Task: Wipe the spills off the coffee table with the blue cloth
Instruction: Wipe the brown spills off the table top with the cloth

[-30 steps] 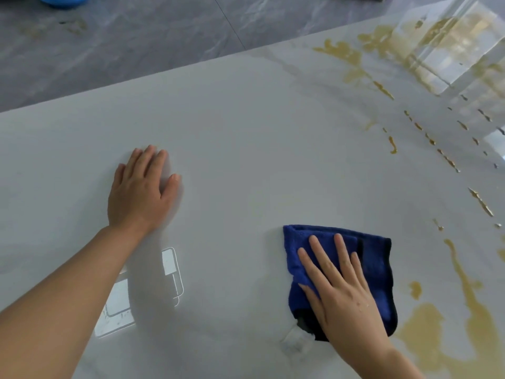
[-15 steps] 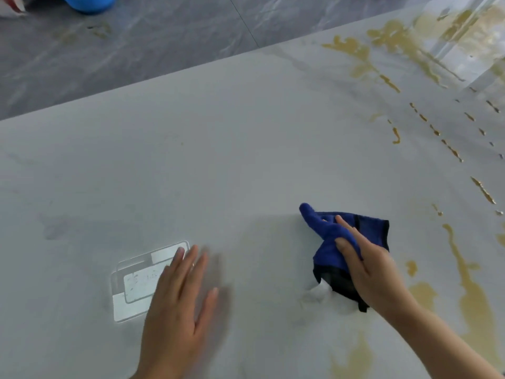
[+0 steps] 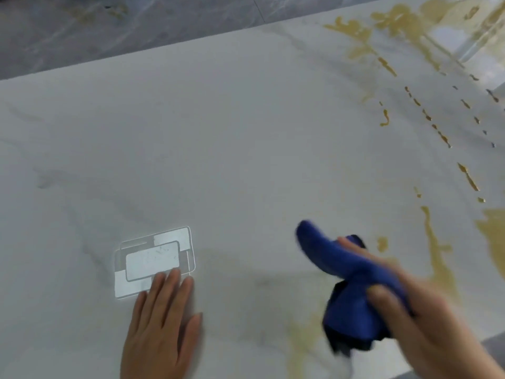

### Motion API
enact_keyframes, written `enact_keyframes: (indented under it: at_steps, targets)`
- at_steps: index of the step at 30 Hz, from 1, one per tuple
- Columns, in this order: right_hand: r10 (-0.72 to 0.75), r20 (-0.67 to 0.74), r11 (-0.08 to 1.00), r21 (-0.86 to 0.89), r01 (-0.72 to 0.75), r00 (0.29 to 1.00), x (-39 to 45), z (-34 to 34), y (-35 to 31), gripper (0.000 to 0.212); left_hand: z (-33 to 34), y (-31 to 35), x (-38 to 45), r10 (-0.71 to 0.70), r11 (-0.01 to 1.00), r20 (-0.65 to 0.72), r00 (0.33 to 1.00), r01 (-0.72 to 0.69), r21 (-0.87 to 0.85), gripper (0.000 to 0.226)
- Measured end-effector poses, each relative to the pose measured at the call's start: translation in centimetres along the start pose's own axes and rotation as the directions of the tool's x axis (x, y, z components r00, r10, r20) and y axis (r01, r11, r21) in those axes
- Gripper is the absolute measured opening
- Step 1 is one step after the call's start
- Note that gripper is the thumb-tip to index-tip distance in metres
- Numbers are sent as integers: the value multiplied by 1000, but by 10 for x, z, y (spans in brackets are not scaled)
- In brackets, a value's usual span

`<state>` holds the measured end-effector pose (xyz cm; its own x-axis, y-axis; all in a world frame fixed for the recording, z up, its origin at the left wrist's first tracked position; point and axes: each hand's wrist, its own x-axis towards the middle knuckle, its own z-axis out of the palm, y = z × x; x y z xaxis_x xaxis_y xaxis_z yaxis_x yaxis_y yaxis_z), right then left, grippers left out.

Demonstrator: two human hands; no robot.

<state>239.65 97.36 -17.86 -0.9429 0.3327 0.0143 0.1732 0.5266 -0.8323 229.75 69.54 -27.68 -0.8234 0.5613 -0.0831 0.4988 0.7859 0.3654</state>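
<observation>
Grey marble-look tiled floor (image 3: 109, 31) runs along the top, and below it the pale, glossy stone-look coffee table (image 3: 232, 146) fills most of the head view. Yellow-brown liquid spills (image 3: 440, 269) run down the table's right side: big blotches at the far right corner, a dotted trail of drops through the middle right, and a long streak plus puddle at near right. A fainter smear sits on the near edge between the hands.

Left hand (image 3: 161, 329): flat, palm down on the table, fingers extended and together, holding nothing. Its fingertips reach the near edge of a bright rectangular light reflection (image 3: 153, 259) on the tabletop.

Right hand (image 3: 418, 315): closed around the bunched blue microfibre cloth (image 3: 347, 294), with the thumb pressed on the front of the wad. One rolled end of the cloth sticks out up and to the left past the fingers; darker folds hang below the hand. Motion blur here, so I can't tell whether the cloth touches the table. The cloth sits just left of the near-right streak.
</observation>
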Motion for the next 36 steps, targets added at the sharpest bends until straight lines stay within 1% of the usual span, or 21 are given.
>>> enact_keyframes:
  at_steps: [1, 3, 4, 6, 8, 10, 12, 14, 16, 19, 21, 24, 26, 28, 30, 32, 34, 36]
  targets:
    - [-56, 66, 994, -89, 62, 996, -5, 16, 4, 42, 1, 0, -1, -4, 1000, -6, 1000, 4, -1, 63]
    - [-91, 151, 945, -300, 134, 984, -10, 52, 9, 56, 2, 0, -2, -27, 1000, -11, 1000, 26, -2, 62]
    - [-67, 206, 901, -407, 148, 976, -10, 71, 9, 59, 3, 0, -2, -34, 999, -4, 999, 34, 10, 63]
    - [16, 320, 799, -574, 181, 947, -8, 100, 8, 54, 3, 0, -4, -33, 998, 15, 999, 32, 52, 64]
    - [40, 388, 710, -659, 247, 921, -10, 122, 5, 50, 3, -1, -5, -42, 996, 34, 999, 39, 82, 64]
    - [2, 458, 648, -678, 348, 889, -18, 139, 4, 53, 3, -1, -5, -57, 996, 39, 998, 53, 77, 64]
    - [-3, 509, 639, -662, 393, 861, -27, 150, 3, 58, 4, -1, -5, -54, 994, 49, 997, 50, 93, 62]
    - [2, 503, 655, -654, 380, 864, -32, 154, 3, 58, 3, -3, -5, -37, 994, 52, 998, 32, 103, 61]
    - [-15, 472, 661, -657, 363, 882, -33, 153, 5, 58, 4, -5, -5, -16, 994, 48, 999, 11, 112, 61]
    - [-16, 442, 701, -635, 325, 897, -17, 151, 10, 64, 4, -6, -4, -13, 994, 35, 999, 9, 110, 61]
    - [27, 395, 703, -661, 263, 918, 4, 151, 11, 66, 4, -5, -4, -11, 995, 20, 1000, 9, 100, 62]
    - [99, 284, 703, -699, 136, 954, 33, 142, 19, 66, 3, -2, -4, -19, 996, 14, 1000, 18, 82, 64]
    - [147, 210, 683, -728, 54, 967, 35, 129, 28, 66, 2, -2, -3, -35, 997, 27, 999, 33, 70, 65]
    - [160, 146, 654, -757, 6, 976, 18, 118, 35, 65, 2, -2, -4, -46, 997, 34, 998, 44, 59, 66]
    - [129, 162, 677, -735, 33, 978, -7, 118, 33, 67, 2, -2, -3, -42, 998, 37, 998, 39, 57, 67]
    - [46, 245, 683, -715, 148, 968, -31, 128, 31, 67, 1, -1, -2, -38, 997, 55, 998, 34, 68, 67]
    - [3, 313, 679, -698, 228, 950, -33, 133, 32, 66, 1, -2, -3, -35, 996, 61, 998, 30, 79, 66]
    - [5, 292, 674, -707, 213, 956, -14, 129, 35, 63, 2, -2, -3, -39, 997, 52, 998, 35, 72, 65]
